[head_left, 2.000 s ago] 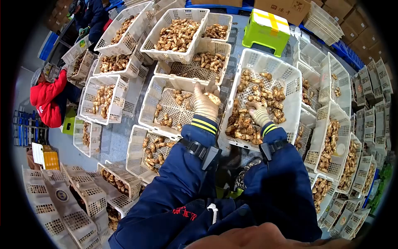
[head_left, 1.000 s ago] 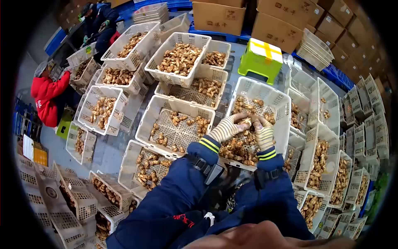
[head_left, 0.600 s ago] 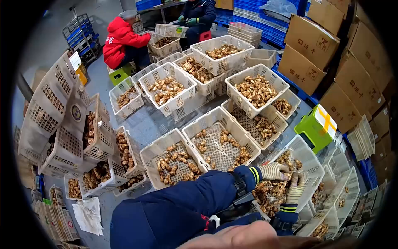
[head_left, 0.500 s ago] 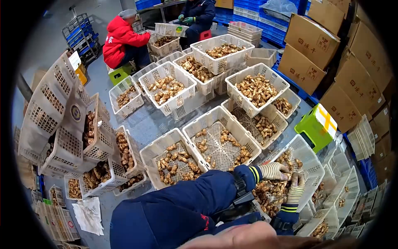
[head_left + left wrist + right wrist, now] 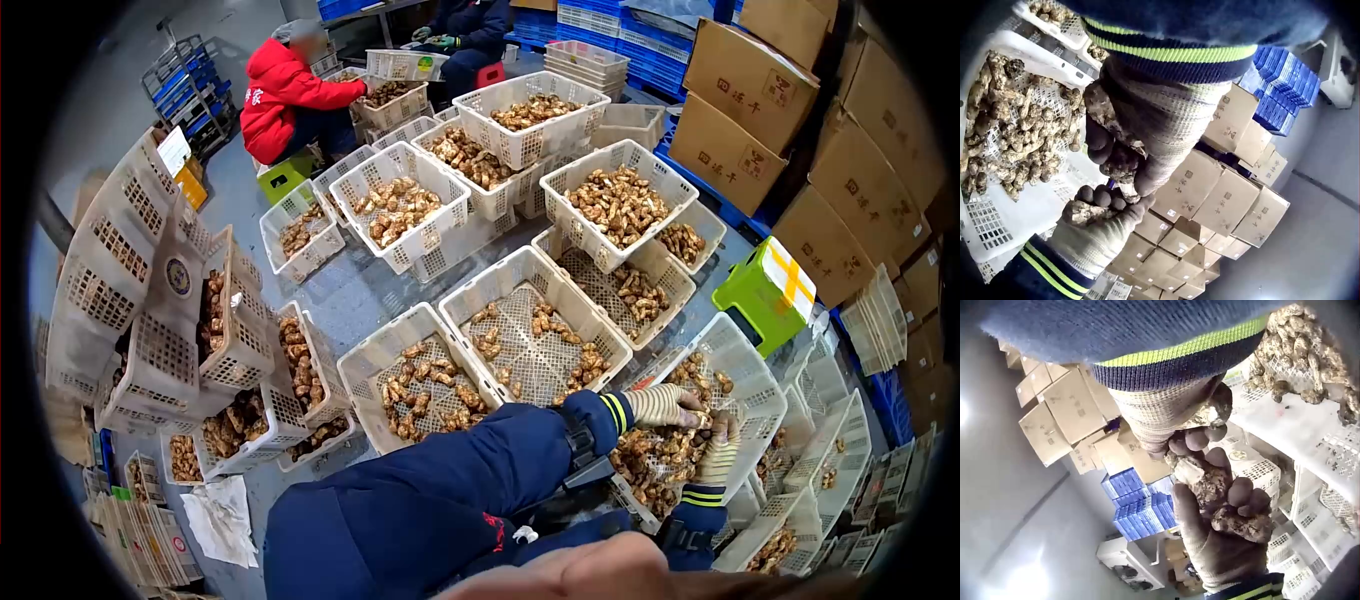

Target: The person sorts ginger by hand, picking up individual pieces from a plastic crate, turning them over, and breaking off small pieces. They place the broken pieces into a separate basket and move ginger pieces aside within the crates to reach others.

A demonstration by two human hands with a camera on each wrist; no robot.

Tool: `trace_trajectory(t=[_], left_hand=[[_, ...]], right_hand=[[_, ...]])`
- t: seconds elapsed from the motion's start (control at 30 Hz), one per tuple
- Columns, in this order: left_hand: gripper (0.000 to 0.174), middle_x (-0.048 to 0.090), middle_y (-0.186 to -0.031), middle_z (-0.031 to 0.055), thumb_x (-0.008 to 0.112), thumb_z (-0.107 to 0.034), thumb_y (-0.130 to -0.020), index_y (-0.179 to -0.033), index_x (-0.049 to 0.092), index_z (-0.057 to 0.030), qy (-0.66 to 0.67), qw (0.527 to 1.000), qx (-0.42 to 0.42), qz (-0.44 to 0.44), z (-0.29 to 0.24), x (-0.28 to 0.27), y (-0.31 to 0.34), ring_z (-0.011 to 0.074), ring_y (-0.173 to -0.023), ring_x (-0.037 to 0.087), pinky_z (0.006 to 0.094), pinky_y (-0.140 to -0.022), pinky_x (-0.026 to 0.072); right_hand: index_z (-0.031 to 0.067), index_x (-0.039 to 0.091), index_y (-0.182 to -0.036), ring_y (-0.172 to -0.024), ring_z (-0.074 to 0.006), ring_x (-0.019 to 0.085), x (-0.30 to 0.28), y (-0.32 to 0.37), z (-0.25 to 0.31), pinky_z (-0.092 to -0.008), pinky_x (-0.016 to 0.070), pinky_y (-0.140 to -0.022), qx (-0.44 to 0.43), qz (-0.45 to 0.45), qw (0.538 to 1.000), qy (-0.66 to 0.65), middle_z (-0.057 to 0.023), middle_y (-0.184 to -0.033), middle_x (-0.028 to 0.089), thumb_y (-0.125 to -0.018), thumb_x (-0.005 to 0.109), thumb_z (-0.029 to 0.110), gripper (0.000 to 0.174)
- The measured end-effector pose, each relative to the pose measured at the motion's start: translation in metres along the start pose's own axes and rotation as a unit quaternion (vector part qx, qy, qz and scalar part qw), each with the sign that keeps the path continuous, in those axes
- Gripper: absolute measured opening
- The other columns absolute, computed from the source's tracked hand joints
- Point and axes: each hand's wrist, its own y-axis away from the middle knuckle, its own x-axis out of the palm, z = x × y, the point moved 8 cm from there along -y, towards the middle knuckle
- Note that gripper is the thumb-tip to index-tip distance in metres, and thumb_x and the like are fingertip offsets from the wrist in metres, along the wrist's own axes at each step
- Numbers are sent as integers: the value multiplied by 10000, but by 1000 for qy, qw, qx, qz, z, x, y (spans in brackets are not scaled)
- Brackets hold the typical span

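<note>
Over that white crate (image 5: 750,370), the person's left hand (image 5: 668,407) pinches a mushroom (image 5: 1208,487), its long axis aimed across at the right hand (image 5: 718,452), pale end foremost; the right curls round a second mushroom (image 5: 1084,214); beyond sits a green stool (image 5: 745,290)

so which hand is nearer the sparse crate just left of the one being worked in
Left. The left hand is over the working crate, near the closest corner of the sparse crate; the right hand is farther to the right.

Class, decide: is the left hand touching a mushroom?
Touching: the right wrist view shows the left hand holding a mushroom, its thumb pressed against it.
</note>
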Motion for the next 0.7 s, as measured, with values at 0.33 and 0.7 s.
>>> trace_trajectory(t=[0.33,0.7], left_hand=[[632,660,-1041,79,631,-449,-904,-1345,491,-20,148,979,21,-138,-18,-38,20,161,-825,635,301,-704,528],[456,642,-929,31,623,-424,-912,-1219,585,-89,408,908,4,-99,-25,-21,17,123,-742,611,254,-594,501]], right_hand=[[-22,591,-1026,-679,-132,565,18,31,26,-266,465,-610,150,283,945,-61,-69,-788,580,-912,597,326,367],[-17,616,-1172,-670,-89,573,21,32,43,-219,476,-617,133,196,972,-11,-28,-798,643,-956,594,352,427]])
